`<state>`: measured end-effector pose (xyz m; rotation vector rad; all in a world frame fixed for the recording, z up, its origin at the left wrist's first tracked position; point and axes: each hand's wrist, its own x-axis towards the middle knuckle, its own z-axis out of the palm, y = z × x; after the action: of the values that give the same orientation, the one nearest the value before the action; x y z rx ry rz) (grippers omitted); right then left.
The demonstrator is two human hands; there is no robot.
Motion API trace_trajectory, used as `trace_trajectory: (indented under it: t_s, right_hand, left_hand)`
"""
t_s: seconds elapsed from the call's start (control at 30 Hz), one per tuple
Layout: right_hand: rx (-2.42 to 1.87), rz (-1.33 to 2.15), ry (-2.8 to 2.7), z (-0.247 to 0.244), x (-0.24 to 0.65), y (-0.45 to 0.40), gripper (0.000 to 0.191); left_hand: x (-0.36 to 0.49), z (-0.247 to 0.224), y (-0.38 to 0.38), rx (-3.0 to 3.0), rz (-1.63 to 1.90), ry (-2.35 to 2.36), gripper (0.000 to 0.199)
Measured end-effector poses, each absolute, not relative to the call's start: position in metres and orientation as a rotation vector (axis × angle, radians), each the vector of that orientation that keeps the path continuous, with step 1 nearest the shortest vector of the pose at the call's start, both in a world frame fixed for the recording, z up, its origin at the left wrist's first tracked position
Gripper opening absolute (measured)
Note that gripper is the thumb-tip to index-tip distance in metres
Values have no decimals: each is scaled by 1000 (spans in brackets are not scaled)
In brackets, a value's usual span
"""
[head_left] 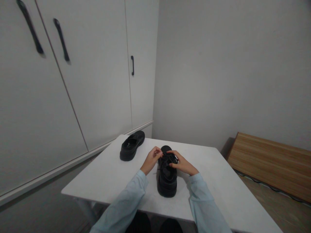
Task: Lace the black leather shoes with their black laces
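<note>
A black lace-up shoe (167, 184) stands on the white table, its toe pointing away from me and its heel toward me. My left hand (153, 158) is at the left side of its laces, thumb and forefinger pinched together on a black lace. From the right, my right hand (181, 162) reaches over the laces (167, 159), its fingers bent around loops of lace near the tongue. A second black shoe (128, 149) rests at the table's back left, untouched.
The white table (204, 191) lies under both shoes. White cabinets (97, 81) with dark handles rise behind it on the left, and a grey wall (206, 81) is at the back. A wooden board (272, 161) leans at the right. A table leg (86, 210) shows below the left edge.
</note>
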<state>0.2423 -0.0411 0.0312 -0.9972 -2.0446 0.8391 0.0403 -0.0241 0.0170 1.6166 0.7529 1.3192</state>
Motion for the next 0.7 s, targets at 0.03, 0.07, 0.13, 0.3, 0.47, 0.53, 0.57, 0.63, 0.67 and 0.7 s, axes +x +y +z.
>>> trace_trajectory:
  t_s: [0.03, 0.07, 0.13, 0.3, 0.47, 0.53, 0.57, 0.63, 0.67, 0.7]
  right_hand:
    - [-999, 844, -2042, 32, 242, -41, 57]
    - [-1000, 850, -2039, 32, 242, -42, 56]
    - [-996, 856, -2038, 33, 241, -43, 56]
    - [-992, 839, -2039, 32, 242, -43, 56]
    - [-994, 844, -2034, 32, 243, -42, 56]
    - [-994, 844, -2036, 33, 243, -43, 55]
    - [-998, 843, -2035, 33, 243, -43, 55]
    - [-1010, 842, -2035, 34, 242, -43, 56]
    - [-1014, 842, -2034, 34, 242, -43, 56]
    - [-1014, 843, -2033, 33, 242, -43, 56]
  left_hand:
    - [40, 17, -24, 1610, 1326, 757, 19]
    - [40, 18, -24, 1603, 1328, 758, 20]
    - [40, 18, -25, 1597, 1321, 754, 22]
    - [41, 18, -26, 1581, 1301, 784, 25]
    - [39, 18, -24, 1640, 1387, 837, 24]
    - [38, 18, -24, 1672, 1418, 860, 23]
    - [38, 18, -24, 1679, 1426, 872, 23]
    - [37, 18, -24, 1693, 1440, 893, 22]
    - [37, 19, -24, 1699, 1449, 900, 21]
    - [37, 19, -24, 1699, 1455, 905, 21]
